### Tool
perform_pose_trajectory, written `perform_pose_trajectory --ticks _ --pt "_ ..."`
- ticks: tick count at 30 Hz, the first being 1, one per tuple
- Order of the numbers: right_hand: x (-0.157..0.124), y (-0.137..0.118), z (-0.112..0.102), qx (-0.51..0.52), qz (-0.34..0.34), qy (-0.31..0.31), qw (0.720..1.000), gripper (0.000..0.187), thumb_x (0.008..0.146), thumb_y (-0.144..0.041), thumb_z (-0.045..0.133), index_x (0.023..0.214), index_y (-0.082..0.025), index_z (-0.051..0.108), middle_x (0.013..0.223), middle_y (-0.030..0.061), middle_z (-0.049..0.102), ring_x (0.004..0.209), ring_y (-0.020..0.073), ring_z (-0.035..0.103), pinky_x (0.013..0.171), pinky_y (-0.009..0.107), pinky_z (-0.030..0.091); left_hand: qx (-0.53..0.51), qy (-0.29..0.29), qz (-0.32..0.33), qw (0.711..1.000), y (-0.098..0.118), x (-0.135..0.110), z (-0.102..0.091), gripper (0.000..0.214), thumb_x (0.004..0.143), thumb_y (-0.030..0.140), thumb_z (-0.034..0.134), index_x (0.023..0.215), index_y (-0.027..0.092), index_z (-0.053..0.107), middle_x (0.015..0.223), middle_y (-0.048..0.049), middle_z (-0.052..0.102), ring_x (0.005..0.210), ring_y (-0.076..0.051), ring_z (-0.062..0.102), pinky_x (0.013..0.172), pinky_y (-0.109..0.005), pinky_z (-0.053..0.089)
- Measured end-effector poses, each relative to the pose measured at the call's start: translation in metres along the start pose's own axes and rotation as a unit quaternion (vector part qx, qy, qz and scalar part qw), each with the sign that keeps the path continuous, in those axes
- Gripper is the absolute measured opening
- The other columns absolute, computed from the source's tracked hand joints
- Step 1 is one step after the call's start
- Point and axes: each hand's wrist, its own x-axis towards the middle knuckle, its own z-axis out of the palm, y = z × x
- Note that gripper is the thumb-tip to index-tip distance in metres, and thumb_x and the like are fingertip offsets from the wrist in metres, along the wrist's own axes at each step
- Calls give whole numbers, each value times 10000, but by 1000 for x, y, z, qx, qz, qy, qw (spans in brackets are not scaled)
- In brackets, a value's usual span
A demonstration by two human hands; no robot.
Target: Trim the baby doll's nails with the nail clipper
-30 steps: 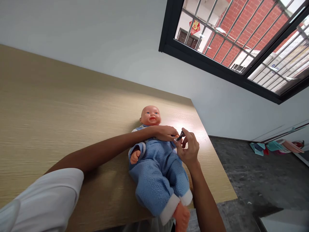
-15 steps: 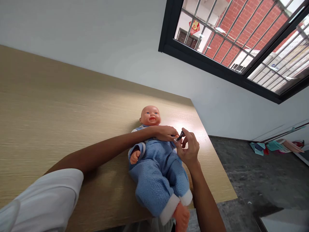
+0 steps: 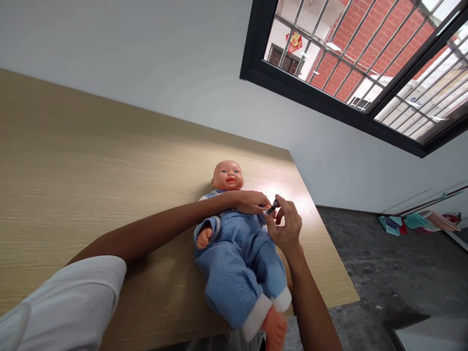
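A baby doll in blue fleece clothes with white cuffs lies on its back on the wooden table, its bare feet toward me. My left forearm crosses the doll's chest. At the doll's far hand, on the right, my left hand is closed around the small fingers, which my own mostly hide. My right hand pinches a small dark and silver nail clipper between thumb and fingers. The clipper's silver end is right by the doll's hand; whether it touches a finger I cannot make out.
The light wooden table meets the white wall at the back and ends at a right edge beyond my right arm. A barred window is above. Coloured items lie on the dark floor at right.
Almost nothing differs. The nail clipper's angle in my right fingers has shifted very slightly, while both hands and the doll keep their places.
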Motion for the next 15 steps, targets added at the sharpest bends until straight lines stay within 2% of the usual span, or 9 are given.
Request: perform_pose_trajectory --ticks 6,15 --pt "-1 1 0 7 -2 1 1000 428 935 -236 602 1352 -204 511 868 16 636 524 76 495 487 216 455 -5 9 1 1000 0 -1 1 284 939 316 483 852 126 676 833 -55 690 722 -143 547 690 -233 410" --pt "-3 2 0 8 -1 -11 1000 425 946 -243 595 1362 -208 519 935 35 649 535 69 508 489 214 455 7 17 14 1000 -5 -1 3 323 958 322 457 842 108 669 834 -68 692 720 -149 563 693 -238 423"
